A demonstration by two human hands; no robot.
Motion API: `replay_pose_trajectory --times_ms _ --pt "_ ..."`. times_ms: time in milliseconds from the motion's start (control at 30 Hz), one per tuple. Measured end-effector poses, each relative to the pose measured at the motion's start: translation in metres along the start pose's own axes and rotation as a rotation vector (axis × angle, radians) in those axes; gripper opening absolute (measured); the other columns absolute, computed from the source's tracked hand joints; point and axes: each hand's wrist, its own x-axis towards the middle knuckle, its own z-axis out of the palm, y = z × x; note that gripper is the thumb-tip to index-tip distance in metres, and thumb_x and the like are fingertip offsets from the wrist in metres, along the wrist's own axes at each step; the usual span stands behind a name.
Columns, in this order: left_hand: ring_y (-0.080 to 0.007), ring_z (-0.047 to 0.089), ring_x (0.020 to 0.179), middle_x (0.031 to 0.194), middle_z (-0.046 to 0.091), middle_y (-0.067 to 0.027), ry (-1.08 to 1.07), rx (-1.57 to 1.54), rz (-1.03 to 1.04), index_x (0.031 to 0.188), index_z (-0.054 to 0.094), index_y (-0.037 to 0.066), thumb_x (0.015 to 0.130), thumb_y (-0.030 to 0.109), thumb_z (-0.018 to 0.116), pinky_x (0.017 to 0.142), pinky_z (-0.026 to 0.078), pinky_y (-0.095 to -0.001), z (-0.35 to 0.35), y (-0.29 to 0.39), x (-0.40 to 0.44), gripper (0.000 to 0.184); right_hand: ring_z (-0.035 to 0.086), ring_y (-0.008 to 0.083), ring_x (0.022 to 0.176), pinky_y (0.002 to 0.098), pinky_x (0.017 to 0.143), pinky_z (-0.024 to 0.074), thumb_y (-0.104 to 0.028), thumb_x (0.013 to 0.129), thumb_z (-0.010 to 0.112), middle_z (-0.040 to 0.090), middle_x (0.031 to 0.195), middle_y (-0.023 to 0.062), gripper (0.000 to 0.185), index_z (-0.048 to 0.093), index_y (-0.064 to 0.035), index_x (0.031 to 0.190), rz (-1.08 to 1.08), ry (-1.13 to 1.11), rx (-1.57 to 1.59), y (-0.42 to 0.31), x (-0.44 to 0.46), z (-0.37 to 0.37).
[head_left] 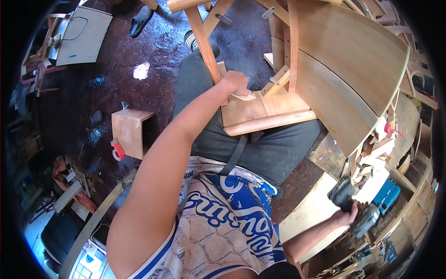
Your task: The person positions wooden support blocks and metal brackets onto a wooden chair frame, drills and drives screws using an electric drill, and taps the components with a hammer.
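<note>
My left hand [237, 83] reaches into a wooden chair frame [204, 42] that rests across my lap. Its fingers are closed on a small pale piece of wood [244, 96], which lies against the flat wooden panel [241, 111] of the frame; the fingertips are partly hidden. Out to the right, low beside my body, my right hand [347, 215] grips a dark cordless drill [341, 193] by its handle. The drill's battery end [366, 221] points away from me. Metal brackets [224, 19] are fixed to the frame's wooden members.
A large curved plywood panel [344, 56] stands to the right of the frame. On the floor at left sits a small wooden box [127, 128] with a red tape roll [118, 150] against it. A blue case [386, 195] and wood scraps crowd the right bench.
</note>
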Motion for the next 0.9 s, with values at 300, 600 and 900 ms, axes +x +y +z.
replay_pose_trajectory --times_ms 300,600,900 --pt "-0.0342 0.071 0.092 0.09 0.075 -0.0153 0.103 -0.058 0.053 0.086 0.079 0.011 0.074 0.035 0.065 0.08 0.055 -0.0442 0.012 -0.008 0.0 0.031 0.065 0.0233 0.089 0.039 0.09 0.0495 -0.005 0.073 0.074 0.068 0.095 0.0098 0.056 0.06 0.0024 0.126 -0.049 -0.683 -0.407 -0.081 -0.077 0.129" --pt "-0.0264 0.071 0.105 0.107 0.076 -0.0121 0.021 -0.081 0.028 0.098 0.079 0.009 0.076 0.023 0.062 0.089 0.054 -0.0392 -0.003 -0.004 -0.012 0.031 0.061 0.0171 0.075 0.0346 0.07 0.0526 0.005 0.066 0.067 0.064 0.089 0.0044 0.044 0.063 -0.0008 0.109 0.271 -1.067 -0.674 -0.028 -0.079 0.341" --pt "-0.0245 0.071 0.109 0.111 0.075 -0.0109 0.03 -0.069 0.031 0.102 0.079 0.009 0.078 0.022 0.061 0.091 0.053 -0.0389 -0.003 -0.002 -0.014 0.032 0.054 0.011 0.057 0.0292 0.053 0.0442 0.002 0.067 0.064 0.057 0.071 0.0011 0.031 0.06 -0.0022 0.098 0.248 -1.236 -0.931 -0.003 -0.073 0.426"
